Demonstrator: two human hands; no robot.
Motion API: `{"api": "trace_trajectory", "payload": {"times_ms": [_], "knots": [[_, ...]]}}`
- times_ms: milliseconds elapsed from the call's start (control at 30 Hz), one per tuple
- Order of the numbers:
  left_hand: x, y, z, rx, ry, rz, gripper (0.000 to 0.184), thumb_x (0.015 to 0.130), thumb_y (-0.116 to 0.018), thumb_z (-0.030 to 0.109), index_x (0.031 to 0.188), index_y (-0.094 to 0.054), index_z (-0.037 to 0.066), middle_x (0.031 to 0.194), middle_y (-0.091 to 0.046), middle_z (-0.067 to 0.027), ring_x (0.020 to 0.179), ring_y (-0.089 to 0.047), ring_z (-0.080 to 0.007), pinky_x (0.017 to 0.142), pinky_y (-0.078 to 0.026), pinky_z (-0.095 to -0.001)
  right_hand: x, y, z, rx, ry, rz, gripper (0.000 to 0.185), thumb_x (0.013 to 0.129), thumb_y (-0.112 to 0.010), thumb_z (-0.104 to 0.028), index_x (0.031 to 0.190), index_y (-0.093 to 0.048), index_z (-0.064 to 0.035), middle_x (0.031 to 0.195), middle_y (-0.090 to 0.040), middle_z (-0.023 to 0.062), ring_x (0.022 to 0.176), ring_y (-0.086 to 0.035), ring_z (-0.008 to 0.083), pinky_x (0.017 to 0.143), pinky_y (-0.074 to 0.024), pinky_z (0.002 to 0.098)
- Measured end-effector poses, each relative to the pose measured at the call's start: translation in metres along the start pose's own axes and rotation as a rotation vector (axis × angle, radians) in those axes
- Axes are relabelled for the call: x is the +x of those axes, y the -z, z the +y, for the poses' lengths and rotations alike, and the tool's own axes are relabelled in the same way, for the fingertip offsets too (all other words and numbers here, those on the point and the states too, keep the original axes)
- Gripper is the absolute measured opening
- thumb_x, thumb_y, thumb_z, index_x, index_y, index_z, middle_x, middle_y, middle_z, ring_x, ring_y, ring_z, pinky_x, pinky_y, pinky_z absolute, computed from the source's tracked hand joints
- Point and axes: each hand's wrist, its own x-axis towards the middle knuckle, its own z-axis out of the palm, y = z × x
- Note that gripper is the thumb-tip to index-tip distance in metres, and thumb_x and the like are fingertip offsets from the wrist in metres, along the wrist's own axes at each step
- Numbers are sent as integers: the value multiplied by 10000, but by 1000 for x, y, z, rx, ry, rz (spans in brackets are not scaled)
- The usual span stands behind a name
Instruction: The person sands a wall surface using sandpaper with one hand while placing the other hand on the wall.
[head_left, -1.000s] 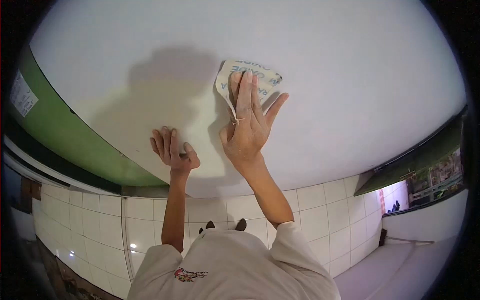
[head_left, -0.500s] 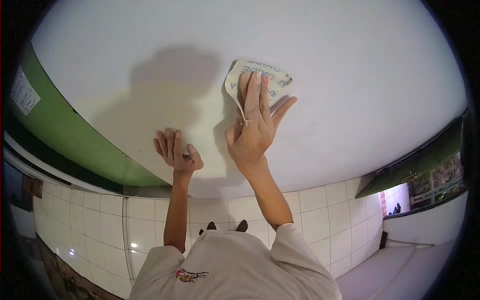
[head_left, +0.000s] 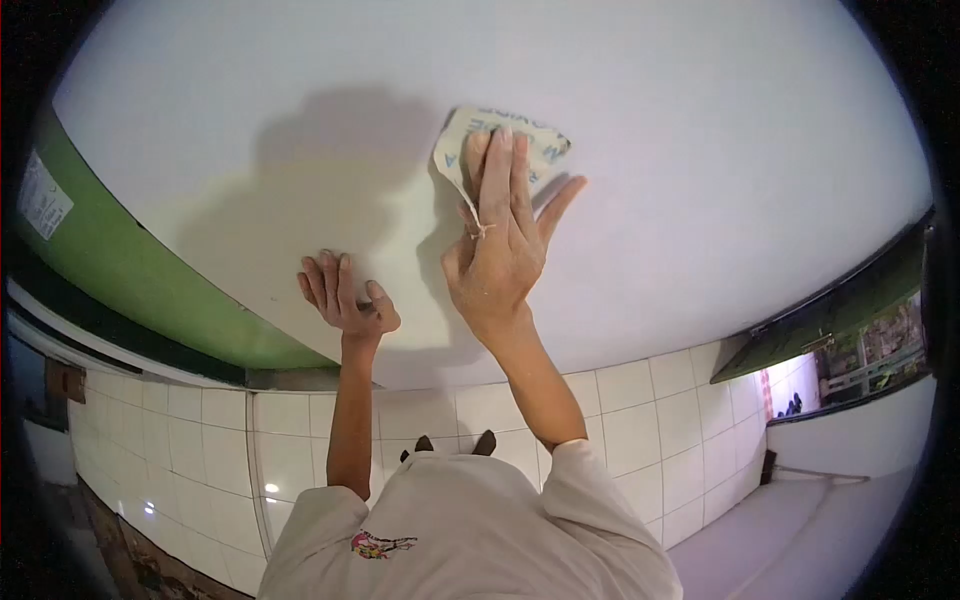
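Observation:
My right hand (head_left: 497, 265) holds a cream sheet of sandpaper (head_left: 548, 150) with blue lettering against the white wall (head_left: 700, 180). Its middle fingers lie over the sheet, a folded edge runs down beside the thumb side, and the little finger sticks out to the right. The sheet's abrasive face is hidden. Lower and to the left, my left hand (head_left: 345, 300) rests on the same wall with its fingers apart and nothing in it. Pale dust shows on the right hand's fingers.
A green wall section (head_left: 180, 275) with a white paper (head_left: 45, 198) borders the white wall at the left. Pale floor tiles (head_left: 625, 400) lie below, around my feet. At the right are a dark green panel (head_left: 780, 350) and an opening (head_left: 870, 355) with plants beyond.
My right hand and the sandpaper shifted right, then back left and slightly up the wall. My left hand has stayed at nearly the same spot.

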Motion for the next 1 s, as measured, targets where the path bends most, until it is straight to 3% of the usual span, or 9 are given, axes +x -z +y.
{"api": "trace_trajectory", "payload": {"times_ms": [100,233,300,467,533,667,733,900,1000], "knots": [[0,0,-6,-21,-21,-5,516,845,-415,213,1316,-448,4,1413,-391,-193,1370,-250,-379,1124,-132,-500,-1,13,-1,-38,-40,-121,755,557,-462,171,1306,-391,104,1315,-516,181,1238,-468,366,1062,4,641],[0,-4,0,3,1,-31,518,844,-415,216,1316,-446,5,1417,-384,-197,1368,-251,-385,1125,-128,-506,-60,33,18,-36,-157,-290,739,570,-458,160,1304,-400,103,1311,-527,152,1287,-410,356,1064,-18,646],[0,-4,-1,28,-32,-47,527,856,-423,214,1321,-402,-34,1420,-373,-207,1372,-229,-395,1118,-132,-548,-123,37,39,-128,-182,-338,711,626,-524,59,1329,-418,39,1307,-534,87,1291,-408,322,1043,-86,681],[1,-4,5,2,-21,-5,528,835,-424,224,1310,-442,-6,1408,-392,-203,1363,-255,-397,1120,-135,-517,-151,32,53,-152,-139,-287,663,657,-549,42,1313,-463,6,1337,-493,123,1285,-382,392,1038,-136,674],[3,-4,7,-6,-29,4,531,830,-424,221,1307,-441,-10,1404,-394,-210,1362,-256,-400,1119,-137,-520,-144,34,53,-102,-154,-286,643,665,-561,39,1303,-479,4,1342,-483,140,1276,-384,407,1039,-171,659],[4,-1,10,1,-4,-14,523,834,-422,225,1298,-443,-14,1401,-392,-219,1363,-251,-399,1119,-136,-520,-83,31,56,-26,-52,-141,564,714,-554,66,1274,-509,15,1295,-518,195,1219,-457,424,970,-382,536],[3,-1,6,8,-5,-16,520,834,-424,225,1296,-446,-14,1401,-393,-220,1365,-250,-397,1119,-136,-518,-19,29,44,-5,-12,-48,502,767,-448,179,1239,-533,31,1256,-539,226,1226,-451,412,1011,-364,521],[0,-3,1,32,-47,-36,533,854,-425,212,1327,-401,-32,1426,-362,-210,1371,-233,-392,1116,-137,-552,79,35,48,-74,154,174,595,661,-380,236,1195,-556,41,1219,-586,170,1214,-487,329,977,-439,462],[-3,-8,-2,36,-62,-29,516,864,-419,214,1321,-413,-26,1424,-368,-200,1371,-239,-385,1121,-134,-543,74,53,45,-56,131,291,568,646,-407,230,1179,-545,89,1211,-584,197,1194,-499,374,945,-468,483]]}}
